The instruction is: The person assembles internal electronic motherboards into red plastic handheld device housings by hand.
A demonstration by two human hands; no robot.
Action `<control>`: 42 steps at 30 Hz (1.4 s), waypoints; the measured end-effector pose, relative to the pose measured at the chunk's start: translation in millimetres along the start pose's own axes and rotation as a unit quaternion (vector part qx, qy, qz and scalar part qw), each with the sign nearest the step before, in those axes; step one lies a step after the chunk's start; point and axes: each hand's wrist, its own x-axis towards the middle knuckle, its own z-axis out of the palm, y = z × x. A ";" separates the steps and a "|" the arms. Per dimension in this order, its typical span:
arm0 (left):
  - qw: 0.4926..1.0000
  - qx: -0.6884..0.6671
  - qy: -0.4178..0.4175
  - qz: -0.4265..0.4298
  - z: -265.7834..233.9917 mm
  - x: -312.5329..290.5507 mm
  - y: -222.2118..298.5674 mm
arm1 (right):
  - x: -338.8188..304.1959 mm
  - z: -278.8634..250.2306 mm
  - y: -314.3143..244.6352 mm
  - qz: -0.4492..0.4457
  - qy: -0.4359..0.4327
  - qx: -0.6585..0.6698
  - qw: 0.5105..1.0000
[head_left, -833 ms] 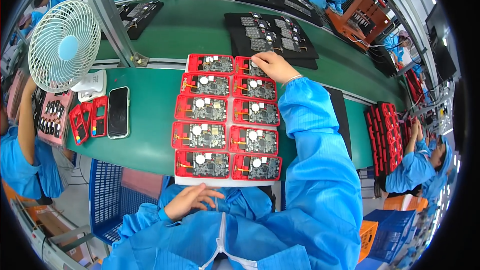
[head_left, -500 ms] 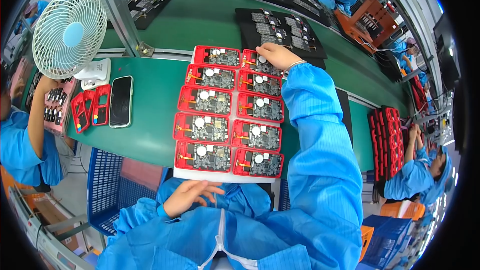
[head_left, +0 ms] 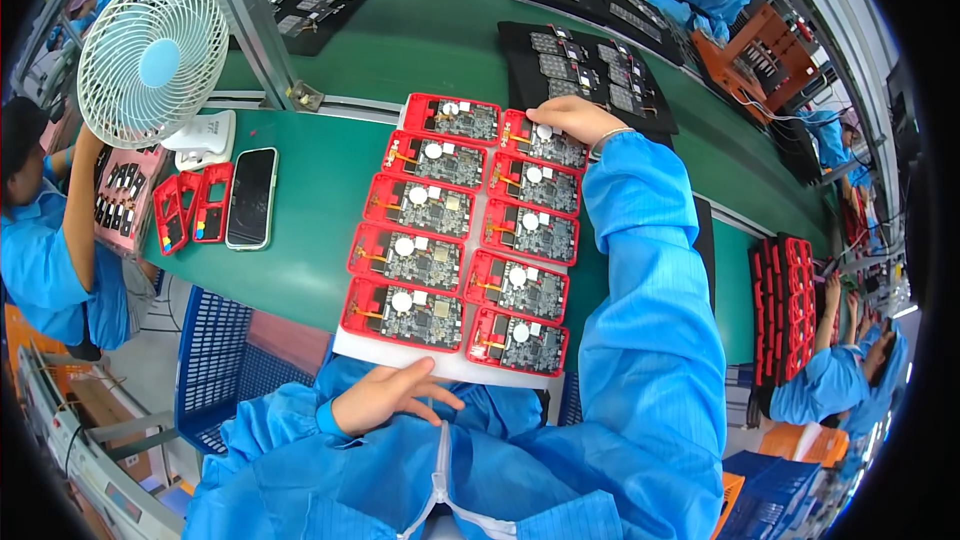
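Note:
In front of me, a white foam board point(head_left: 440, 360) bears two columns of red plastic cases point(head_left: 350, 325). Each case holds a circuit board point(head_left: 410, 312) with a round white disc and an orange ribbon. My right hand point(head_left: 578, 120) reaches to the far end of the right column, fingers closed at the top of the farthest case point(head_left: 508, 132). Part of that case is behind the hand. My left hand point(head_left: 385, 398) hovers by the board's near edge, its fingers apart and nothing in them.
Left of the board lie a phone point(head_left: 251, 198) and loose red frames point(head_left: 210, 202), with a white fan point(head_left: 155, 60) behind. Beyond, black trays point(head_left: 520, 70) of boards sit on the green conveyor point(head_left: 430, 35). A blue basket point(head_left: 210, 360) stands below left. People work at both sides.
The foam board with its cases has turned slightly clockwise, its near end swinging left. My right hand stays at the far case. My left hand has shifted a little right, fingers still apart.

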 end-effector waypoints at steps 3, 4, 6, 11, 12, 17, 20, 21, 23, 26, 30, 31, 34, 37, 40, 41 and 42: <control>0.995 0.036 0.068 0.058 15.9 -3.3 4.6 | -5.4 -5.4 15.1 -0.046 0.018 0.026 0.998; 0.988 0.000 0.105 0.111 15.4 -1.8 -2.3 | -9.1 -6.5 16.5 -0.063 0.034 0.029 0.997; 0.968 -0.054 0.159 0.186 16.7 0.0 -4.7 | -16.9 -8.1 15.2 -0.069 0.050 0.028 0.996; 0.950 -0.028 0.210 0.229 23.4 -5.0 22.7 | -42.4 -12.8 7.6 -0.090 0.082 0.079 0.989; 0.950 -0.022 0.203 0.238 20.1 -5.0 28.9 | -48.6 -15.2 6.1 -0.088 0.086 0.075 0.989; 0.936 0.017 0.220 0.273 10.4 -8.7 77.2 | -67.6 -12.3 -7.8 -0.089 0.155 0.110 0.978; 0.924 0.056 0.235 0.298 3.8 -3.3 112.1 | -60.6 -13.9 -7.6 -0.086 0.224 0.125 0.963; 0.921 0.061 0.235 0.306 1.0 1.0 127.6 | -60.6 -17.6 -10.7 -0.075 0.244 0.112 0.960; 0.911 0.108 0.235 0.320 -7.2 10.3 164.2 | -55.1 -24.2 -15.4 -0.076 0.285 0.137 0.945; 0.898 0.146 0.280 0.305 -27.1 29.1 227.0 | -32.1 -34.0 -23.0 -0.068 0.311 0.178 0.931; 0.872 0.152 0.289 0.365 -75.3 89.4 312.4 | -3.1 -55.0 -28.6 -0.064 0.368 0.215 0.902; 0.862 0.158 0.287 0.387 -83.7 102.8 330.7 | 7.0 -60.0 -28.0 -0.056 0.380 0.217 0.897; 0.873 0.173 0.194 0.414 -136.1 147.9 381.1 | 33.9 -60.4 -26.4 -0.063 0.413 0.245 0.875; 0.867 0.188 0.221 0.406 -144.7 199.7 412.4 | 55.2 -60.1 -13.9 -0.077 0.469 0.247 0.844; 0.859 0.223 0.242 0.392 -198.0 237.1 437.3 | 77.6 -45.9 -17.8 -0.060 0.477 0.216 0.850; 0.852 0.224 0.243 0.406 -225.0 249.0 442.5 | 85.1 -39.8 -18.5 -0.061 0.472 0.218 0.852; 0.845 0.217 0.266 0.411 -246.1 257.4 442.6 | 92.2 -32.9 -21.9 -0.060 0.465 0.219 0.856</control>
